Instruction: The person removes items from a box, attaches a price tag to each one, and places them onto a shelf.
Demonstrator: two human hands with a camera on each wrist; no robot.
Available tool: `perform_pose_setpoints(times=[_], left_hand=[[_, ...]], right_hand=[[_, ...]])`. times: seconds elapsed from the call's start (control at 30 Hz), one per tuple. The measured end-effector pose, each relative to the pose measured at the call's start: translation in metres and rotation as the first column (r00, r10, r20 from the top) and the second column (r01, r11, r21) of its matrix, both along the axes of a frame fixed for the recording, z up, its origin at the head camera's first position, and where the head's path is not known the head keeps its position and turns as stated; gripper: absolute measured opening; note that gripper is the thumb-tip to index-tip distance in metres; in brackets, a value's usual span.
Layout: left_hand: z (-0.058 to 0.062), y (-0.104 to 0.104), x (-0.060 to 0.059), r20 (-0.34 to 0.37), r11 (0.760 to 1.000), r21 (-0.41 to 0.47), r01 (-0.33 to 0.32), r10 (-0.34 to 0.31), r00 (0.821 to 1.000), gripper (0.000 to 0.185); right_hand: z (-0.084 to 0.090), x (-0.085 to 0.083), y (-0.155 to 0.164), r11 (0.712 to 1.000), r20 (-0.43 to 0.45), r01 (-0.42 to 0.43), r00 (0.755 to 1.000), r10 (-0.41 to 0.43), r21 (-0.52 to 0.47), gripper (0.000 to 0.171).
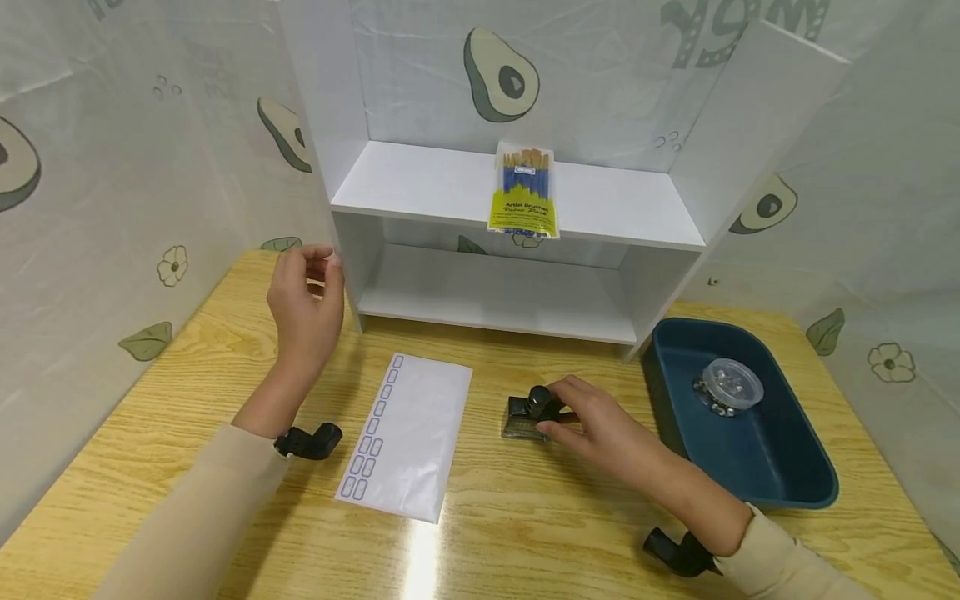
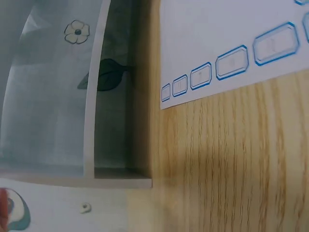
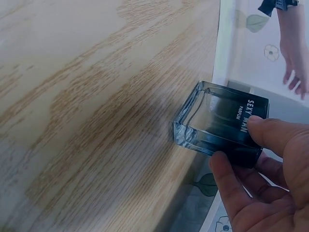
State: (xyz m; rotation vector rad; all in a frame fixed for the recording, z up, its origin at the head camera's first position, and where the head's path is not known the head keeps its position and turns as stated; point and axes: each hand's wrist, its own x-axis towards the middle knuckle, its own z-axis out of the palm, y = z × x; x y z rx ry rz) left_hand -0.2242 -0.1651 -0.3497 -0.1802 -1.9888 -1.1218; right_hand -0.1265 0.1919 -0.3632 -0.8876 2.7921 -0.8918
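A small dark glass perfume bottle (image 1: pixel 525 413) (image 3: pixel 222 124) with a black cap stands on the wooden table (image 1: pixel 225 350). My right hand (image 1: pixel 581 417) (image 3: pixel 256 164) grips it, thumb and fingers curled round its body and cap. My left hand (image 1: pixel 306 293) hovers raised beside the left wall of the white shelf unit (image 1: pixel 341 142), fingers loosely curled and holding nothing. A white sheet with blue label outlines (image 1: pixel 408 433) (image 2: pixel 231 53) lies flat between my two hands.
A yellow packet of paint brushes (image 1: pixel 523 190) leans on the upper shelf. A dark blue tray (image 1: pixel 787 467) at the right holds a round clear lidded container (image 1: pixel 731 383). Avocado-print curtains surround the table.
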Motion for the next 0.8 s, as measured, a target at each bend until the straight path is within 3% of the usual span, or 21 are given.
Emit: perform_pose_setpoints(times=[0.1,0.2,0.27,0.37,0.5,0.6,0.7,0.8], left_hand=[[0.002,0.005,0.006,-0.114,0.995,-0.085,0.051,-0.061,0.992,0.017],[0.001,0.012,0.014,-0.104,0.955,-0.234,0.182,-0.211,0.972,0.011],[-0.003,0.016,0.019,-0.013,0.897,-0.342,0.281,-0.303,0.953,0.008],[-0.011,0.024,0.025,0.202,0.777,-0.466,0.424,-0.373,0.906,0.009],[-0.025,0.035,0.028,0.470,0.614,-0.568,0.548,-0.304,0.829,0.022],[-0.034,0.041,0.029,0.584,0.519,-0.621,0.588,-0.194,0.788,0.038],[-0.037,0.046,0.030,0.639,0.463,-0.654,0.599,-0.086,0.764,0.053],[-0.039,0.047,0.029,0.670,0.456,-0.654,0.604,-0.022,0.742,0.057]], right_hand=[[0.001,0.001,-0.001,1.000,0.007,0.016,1.000,-0.016,0.005,0.026],[0.001,0.002,-0.001,1.000,0.037,0.024,0.999,-0.024,-0.012,0.025],[0.001,0.002,-0.002,0.999,0.053,0.025,0.998,-0.024,-0.025,0.025],[0.001,0.003,-0.001,0.999,0.069,0.021,0.997,-0.018,-0.043,0.026],[0.002,0.003,-0.001,0.999,0.062,0.017,0.998,-0.014,-0.046,0.027],[0.001,0.003,0.000,0.999,0.052,0.017,0.999,-0.015,-0.041,0.029],[0.001,0.004,0.000,0.999,0.030,0.018,0.999,-0.018,-0.027,0.031],[0.000,0.004,0.001,1.000,0.009,0.016,1.000,-0.016,-0.021,0.031]])
